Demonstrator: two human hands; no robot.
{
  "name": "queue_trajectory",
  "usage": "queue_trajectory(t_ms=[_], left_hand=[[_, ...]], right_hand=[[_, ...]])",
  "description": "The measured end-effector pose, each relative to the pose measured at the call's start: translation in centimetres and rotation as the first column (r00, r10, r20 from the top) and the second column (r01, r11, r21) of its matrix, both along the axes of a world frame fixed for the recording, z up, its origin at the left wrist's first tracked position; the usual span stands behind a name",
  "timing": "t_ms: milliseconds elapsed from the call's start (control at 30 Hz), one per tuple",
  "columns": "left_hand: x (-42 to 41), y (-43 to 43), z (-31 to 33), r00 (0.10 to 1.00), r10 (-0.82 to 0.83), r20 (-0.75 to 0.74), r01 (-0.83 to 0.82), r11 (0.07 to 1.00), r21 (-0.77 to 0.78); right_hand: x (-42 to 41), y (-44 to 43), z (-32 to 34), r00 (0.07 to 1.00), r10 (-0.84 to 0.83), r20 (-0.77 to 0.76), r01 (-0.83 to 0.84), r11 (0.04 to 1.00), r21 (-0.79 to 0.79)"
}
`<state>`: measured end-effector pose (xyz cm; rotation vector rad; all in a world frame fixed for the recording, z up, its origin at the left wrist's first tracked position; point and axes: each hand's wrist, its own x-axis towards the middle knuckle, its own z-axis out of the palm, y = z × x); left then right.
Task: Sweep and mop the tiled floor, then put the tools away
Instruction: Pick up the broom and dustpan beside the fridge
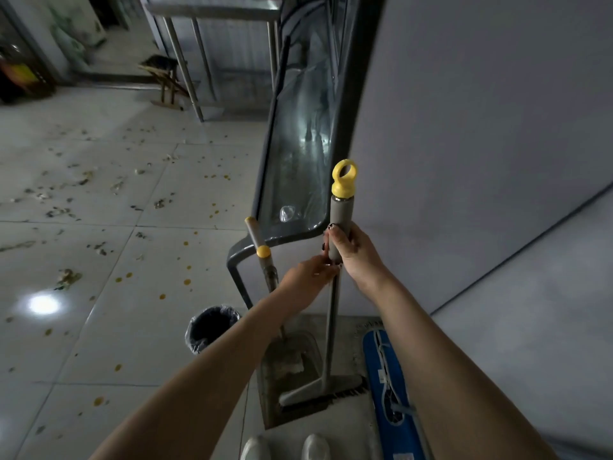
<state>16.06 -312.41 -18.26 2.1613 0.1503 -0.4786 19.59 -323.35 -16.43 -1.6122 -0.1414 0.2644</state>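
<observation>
My right hand (351,254) grips the grey grip of the broom handle (341,210), just below its yellow ring cap. My left hand (308,280) holds the same shaft right under the grip. The broom stands upright, its grey head (318,390) resting in the grey dustpan (288,370) on the floor. The dustpan's own handle (262,250), with a yellow collar, leans against the glass-fronted cabinet (298,151). A blue flat mop (388,386) lies on the floor to the right, by the wall.
The tiled floor (99,227) on the left is strewn with scraps and yellow spots. A small bin with a black liner (212,327) stands left of the dustpan. A metal table's legs (185,68) and a wooden stool (166,78) stand farther back. My white shoes (285,448) show at the bottom.
</observation>
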Motion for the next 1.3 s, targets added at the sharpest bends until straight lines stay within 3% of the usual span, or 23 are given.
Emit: queue_trajectory(t_ms=[67,167,333,433,600,1100,1300], left_hand=[[-0.3,1.1,1.2,1.000,-0.022,0.010,0.022,1.000,0.009],[-0.3,3.2,2.3,0.999,0.044,0.019,-0.042,0.990,-0.131],[0.3,6.6,4.0,0.995,0.004,0.103,0.022,0.970,-0.240],[1.1,9.5,4.5,0.974,-0.147,0.174,0.163,0.983,-0.086],[2.7,13.9,5.1,0.920,-0.333,0.205,0.338,0.941,0.012],[3.9,18.0,5.2,0.854,-0.458,0.246,0.474,0.881,-0.005],[5.3,20.1,5.1,0.754,-0.614,0.235,0.615,0.785,0.076]], right_hand=[[-0.6,0.2,1.3,0.999,-0.023,0.032,0.023,1.000,-0.005],[-1.3,0.8,2.6,0.996,-0.055,0.071,0.057,0.998,-0.032],[-2.2,3.2,4.0,0.985,-0.138,0.108,0.146,0.987,-0.069],[-2.8,5.4,4.6,0.971,-0.179,0.158,0.204,0.967,-0.155],[-3.5,8.4,5.5,0.928,-0.297,0.224,0.343,0.917,-0.205],[-7.8,12.1,4.4,0.847,-0.488,0.212,0.530,0.807,-0.259],[-8.9,13.3,4.1,0.821,-0.529,0.213,0.570,0.781,-0.256]])
